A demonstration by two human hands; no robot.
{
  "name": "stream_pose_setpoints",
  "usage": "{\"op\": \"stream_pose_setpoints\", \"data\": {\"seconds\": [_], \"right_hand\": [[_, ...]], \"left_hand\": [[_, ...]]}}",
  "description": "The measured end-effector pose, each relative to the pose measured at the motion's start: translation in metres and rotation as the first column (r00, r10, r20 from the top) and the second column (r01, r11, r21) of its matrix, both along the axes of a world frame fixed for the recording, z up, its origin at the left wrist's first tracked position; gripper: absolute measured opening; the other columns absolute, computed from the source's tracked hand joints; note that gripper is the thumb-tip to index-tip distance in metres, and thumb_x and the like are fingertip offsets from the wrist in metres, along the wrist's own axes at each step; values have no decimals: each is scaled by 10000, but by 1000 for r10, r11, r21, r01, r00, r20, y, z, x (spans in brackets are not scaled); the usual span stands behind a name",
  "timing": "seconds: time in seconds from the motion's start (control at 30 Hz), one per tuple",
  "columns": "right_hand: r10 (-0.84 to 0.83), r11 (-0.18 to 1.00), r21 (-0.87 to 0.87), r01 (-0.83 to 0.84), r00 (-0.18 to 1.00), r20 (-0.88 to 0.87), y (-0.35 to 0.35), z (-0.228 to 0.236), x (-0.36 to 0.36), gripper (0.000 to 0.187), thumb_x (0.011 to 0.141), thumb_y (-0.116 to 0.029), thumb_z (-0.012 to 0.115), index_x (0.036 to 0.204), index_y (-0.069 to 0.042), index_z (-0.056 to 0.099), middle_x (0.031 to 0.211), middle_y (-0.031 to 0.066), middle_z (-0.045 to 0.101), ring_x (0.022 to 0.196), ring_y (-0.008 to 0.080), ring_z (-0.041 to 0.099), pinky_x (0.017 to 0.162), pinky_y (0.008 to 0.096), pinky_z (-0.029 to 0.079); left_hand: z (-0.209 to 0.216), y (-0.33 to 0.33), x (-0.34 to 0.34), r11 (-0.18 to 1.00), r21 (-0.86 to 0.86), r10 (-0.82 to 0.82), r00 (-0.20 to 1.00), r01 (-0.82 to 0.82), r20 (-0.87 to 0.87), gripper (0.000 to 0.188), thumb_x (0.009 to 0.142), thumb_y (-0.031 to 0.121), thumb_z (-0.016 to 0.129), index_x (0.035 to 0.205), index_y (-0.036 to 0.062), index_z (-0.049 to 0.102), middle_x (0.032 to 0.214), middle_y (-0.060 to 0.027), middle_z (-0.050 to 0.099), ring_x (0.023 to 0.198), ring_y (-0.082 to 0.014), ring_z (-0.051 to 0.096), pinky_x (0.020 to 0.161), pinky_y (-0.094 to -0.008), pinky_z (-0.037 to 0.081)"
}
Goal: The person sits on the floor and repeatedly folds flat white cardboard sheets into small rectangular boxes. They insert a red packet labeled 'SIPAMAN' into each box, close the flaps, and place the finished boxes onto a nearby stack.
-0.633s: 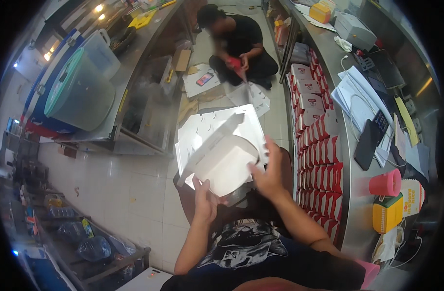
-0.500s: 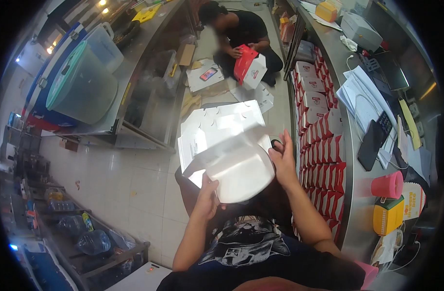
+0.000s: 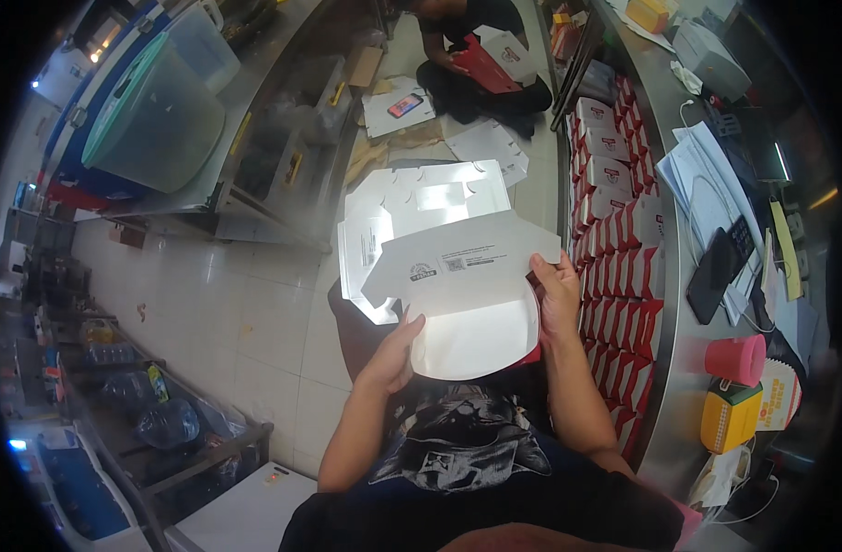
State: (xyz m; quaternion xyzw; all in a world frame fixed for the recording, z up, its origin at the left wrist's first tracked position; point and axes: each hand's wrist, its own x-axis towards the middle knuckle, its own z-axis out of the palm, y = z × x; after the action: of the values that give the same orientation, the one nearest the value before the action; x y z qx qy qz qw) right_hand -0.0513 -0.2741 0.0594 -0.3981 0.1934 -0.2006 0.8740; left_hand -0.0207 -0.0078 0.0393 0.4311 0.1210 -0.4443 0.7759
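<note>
A partly folded white food box (image 3: 476, 342) with a red outside is held in front of my body, its printed lid flap standing up. My left hand (image 3: 393, 357) grips the near left side, thumb on the rim. My right hand (image 3: 557, 293) is closed on the right side, its thumb at the corner of the raised flap. Just beyond the box lies a stack of flat white box blanks (image 3: 366, 244) over my lap, with printing and curved slits; the held box covers part of it.
Folded red and white boxes (image 3: 614, 253) stand in rows at the right, under a metal counter (image 3: 651, 386) with papers, a phone and a pink cup (image 3: 735, 359). Ahead, a person (image 3: 476, 55) sits on the floor with another box. A bottle rack (image 3: 168, 423) is at left.
The box's lid flap, blurred before, now stands unfolded and still, its print showing. Both my hands have shifted slightly right with the box. The person ahead has lowered their box.
</note>
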Motion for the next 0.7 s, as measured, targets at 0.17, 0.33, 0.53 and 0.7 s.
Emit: {"op": "stream_pose_setpoints", "data": {"seconds": [0.17, 0.33, 0.53, 0.7], "right_hand": [[35, 999, -22, -35, 999, -5, -1, 1, 0, 344, 1009, -53, 670, 1318, 54, 565, 1183, 126, 712, 1052, 195, 701, 970, 334, 547], [16, 998, -52, -18, 999, -34, 2, -6, -1, 307, 1013, -94, 682, 1289, 18, 604, 1175, 123, 726, 1040, 199, 716, 952, 348, 570], [-15, 998, -53, 13, 999, -34, 2, -4, -1, 335, 1004, -66, 677, 1306, 35, 573, 1191, 130, 711, 1064, 199, 700, 971, 344, 550], [-15, 1000, -8, 14, 998, -54, 0, -14, -5, 358, 1008, -75, 677, 1326, 34, 554, 1198, 137, 704, 1069, 205, 697, 967, 347, 551]], "left_hand": [[2, 4, -2, 997, 65, -44, 999, 42, 27, 690, 1117, 479, 462, 1604, 6, 338, 1497, -168, 566, 1326, -230, 616, 1075, -364, 542], [-2, -1, -1, 998, 54, 25, 999, -28, 48, 743, 1115, 581, 366, 1591, 10, 376, 1497, -164, 573, 1295, -235, 641, 1061, -359, 553], [-10, -4, -4, 998, 52, 27, 995, -31, 91, 860, 1083, 684, 288, 1584, -9, 375, 1533, -191, 534, 1344, -261, 599, 1111, -388, 505], [-20, -6, 16, 890, -247, 412, 908, -383, 79, 938, 1045, 755, 265, 1595, 1, 356, 1580, -221, 472, 1452, -326, 482, 1206, -444, 394]]}}
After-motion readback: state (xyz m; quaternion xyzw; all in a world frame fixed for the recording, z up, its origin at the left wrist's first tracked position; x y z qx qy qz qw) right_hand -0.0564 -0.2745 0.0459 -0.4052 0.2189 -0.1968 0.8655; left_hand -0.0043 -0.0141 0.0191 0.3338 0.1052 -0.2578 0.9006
